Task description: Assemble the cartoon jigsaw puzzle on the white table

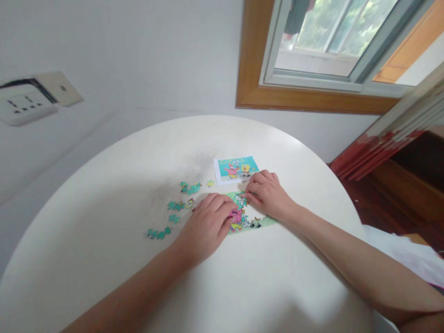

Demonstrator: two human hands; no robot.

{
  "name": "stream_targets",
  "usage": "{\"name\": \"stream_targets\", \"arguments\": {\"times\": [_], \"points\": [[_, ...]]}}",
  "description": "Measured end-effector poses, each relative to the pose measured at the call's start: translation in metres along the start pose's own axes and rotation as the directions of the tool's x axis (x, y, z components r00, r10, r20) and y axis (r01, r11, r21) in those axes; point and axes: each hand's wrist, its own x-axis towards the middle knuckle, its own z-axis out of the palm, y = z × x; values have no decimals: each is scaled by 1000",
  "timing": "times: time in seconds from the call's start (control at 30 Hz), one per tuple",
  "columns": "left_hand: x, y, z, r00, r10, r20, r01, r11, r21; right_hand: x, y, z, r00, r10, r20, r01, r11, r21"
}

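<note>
A partly assembled cartoon puzzle (236, 219) lies flat on the white round table (263, 277). My left hand (209, 224) rests over its left side with bent fingers; what its fingertips hold, if anything, is hidden. At the puzzle's upper right, my right hand (266, 193) has its fingers curled together over the edge, and anything between them is too small to make out. Behind the puzzle is a printed reference picture (237, 168) with a pink and a yellow figure. Loose green pieces (175, 206) are scattered left of my left hand, and a yellowish piece (210, 183) lies beyond it.
A white wall with a socket (26, 102) stands behind the table at the left. A wood-framed window (312, 98) is at the upper right, beside a red and white curtain (378, 148). White cloth (405, 254) shows at the right below the table.
</note>
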Motion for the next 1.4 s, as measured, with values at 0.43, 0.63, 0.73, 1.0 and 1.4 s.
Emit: {"name": "stream_targets", "arguments": {"times": [0.43,0.63,0.73,1.0,1.4], "points": [[-1,1,-2,1000,0,4,0,1000,12,1,-6,0,998,-37,-43,33,994,-104],[-1,0,-1,1000,10,11,-10,1000,16,0,0,-6,1000,14,-23,-14,1000,2],[-1,0,-1,1000,21,-4,-21,1000,16,-3,5,-10,1000,10,16,-11,997,71],[0,1,-1,1000,5,12,-5,1000,15,-8,9,-12,992,-31,125,7,983,185],[0,0,-1,1000,17,-1,-17,1000,8,-6,8,-7,992,-78,98,39,936,351]]}}
